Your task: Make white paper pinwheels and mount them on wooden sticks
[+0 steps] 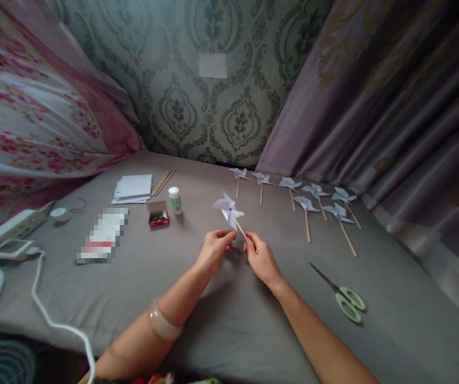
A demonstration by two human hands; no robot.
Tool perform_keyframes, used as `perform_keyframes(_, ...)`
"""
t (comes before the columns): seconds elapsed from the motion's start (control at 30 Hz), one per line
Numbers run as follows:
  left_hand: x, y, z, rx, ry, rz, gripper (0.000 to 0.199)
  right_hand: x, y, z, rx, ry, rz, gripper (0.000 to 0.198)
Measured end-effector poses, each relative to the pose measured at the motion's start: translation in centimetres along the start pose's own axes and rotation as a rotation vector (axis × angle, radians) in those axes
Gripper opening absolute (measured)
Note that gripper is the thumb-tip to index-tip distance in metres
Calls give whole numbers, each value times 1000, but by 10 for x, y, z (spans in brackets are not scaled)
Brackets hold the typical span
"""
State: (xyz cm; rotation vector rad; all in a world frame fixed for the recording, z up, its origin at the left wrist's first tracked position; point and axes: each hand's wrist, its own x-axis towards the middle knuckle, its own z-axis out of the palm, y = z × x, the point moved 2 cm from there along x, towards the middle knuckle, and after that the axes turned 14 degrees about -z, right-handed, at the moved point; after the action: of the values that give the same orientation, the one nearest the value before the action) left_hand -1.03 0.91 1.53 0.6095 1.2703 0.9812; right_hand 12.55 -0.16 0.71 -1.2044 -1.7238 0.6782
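the flat pale rectangular item [105, 229] is blurred. the right hand [262, 260] hides the lower end of the thin wooden stick [240, 229].

left of the held pinwheel [233, 214] lay the box [159, 221], paper [135, 188] behind it; right, scissors [338, 290], other pinwheels [339, 213] behind.

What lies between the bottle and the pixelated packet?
The open red box lies between the bottle and the packet, nearer the bottle; the head view shows it.
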Motion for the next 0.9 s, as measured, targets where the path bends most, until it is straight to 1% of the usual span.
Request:
perform_keyframes(0.1, 2, 1, -5, 22, 158, -16, 24, 3, -2, -12, -288, 11, -107, 40)
perform_keyframes(0.2, 5, 3, -11, 30, 234, -7, 18, 4, -5, -15, -467, -35, -177, 43)
perform_keyframes(0.3, 9, 5, -15, 58, 299, 20, 19, 3, -3, -8, -587, -131, -131, 44)
perform_keyframes(0.4, 9, 7, -18, 95, 345, 77, 18, 2, 3, 0, -641, -221, -64, 46)
perform_keyframes(0.43, 8, 7, -17, 154, 347, 140, 17, 3, 5, 2, -652, -239, -51, 46)
perform_keyframes(0.47, 7, 8, -16, 258, 336, 241, 17, 3, 7, 3, -663, -253, -42, 46)
perform_keyframes(0.5, 4, 9, -13, 406, 306, 371, 18, 3, 8, 4, -673, -264, -32, 45)
perform_keyframes(0.57, 0, 8, -4, 782, 199, 643, 26, 3, 9, 4, -689, -279, -17, 45)
perform_keyframes(0.6, -2, 5, 1, 963, 138, 739, 31, 4, 8, 4, -692, -284, -10, 44)
perform_keyframes(0.63, -2, 2, 4, 1106, 87, 789, 35, 4, 8, 3, -692, -287, -4, 43)
perform_keyframes(0.67, -1, -2, 7, 1222, 50, 808, 39, 4, 8, 3, -690, -290, 1, 43)
perform_keyframes(0.73, 2, -7, 11, 1380, 24, 812, 42, 4, 6, 2, -688, -297, 11, 42)
perform_keyframes(0.8, 6, -11, 12, 1457, 25, 816, 43, 5, 5, 2, -691, -303, 24, 41)
perform_keyframes(0.9, 9, -13, 12, 1487, 65, 832, 45, 5, 2, 2, -698, -310, 38, 41)
